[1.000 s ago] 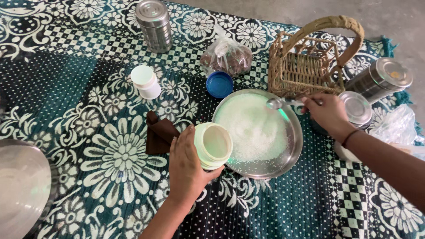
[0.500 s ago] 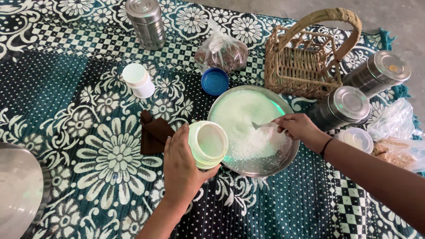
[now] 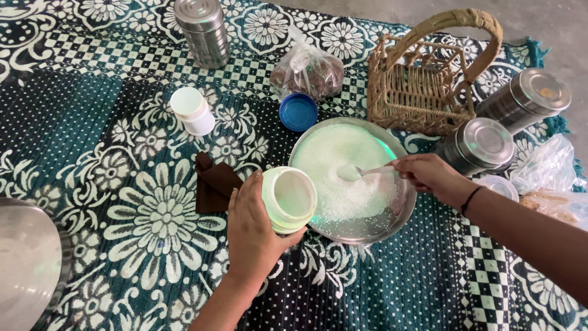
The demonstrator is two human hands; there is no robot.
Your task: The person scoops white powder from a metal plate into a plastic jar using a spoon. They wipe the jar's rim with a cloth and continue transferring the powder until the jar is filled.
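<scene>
A pale green plastic jar (image 3: 289,199) is gripped, tilted, by the left hand (image 3: 254,230) at the steel plate's (image 3: 367,230) rim. A spoon (image 3: 361,172) — heaped with white grains, possibly sugar — is pinched by the right hand (image 3: 429,175) over the plate.

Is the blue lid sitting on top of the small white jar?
No, the blue lid lies on the cloth by itself, apart from the small white jar.

Soft, even daylight lit the patterned cloth (image 3: 122,202); shadows were faint. Mild glare showed on the steel tins (image 3: 484,144) and a greenish sheen on the steel plate (image 3: 392,224). Focus was sharp, with slight stretching at the cloth's edges.
</scene>
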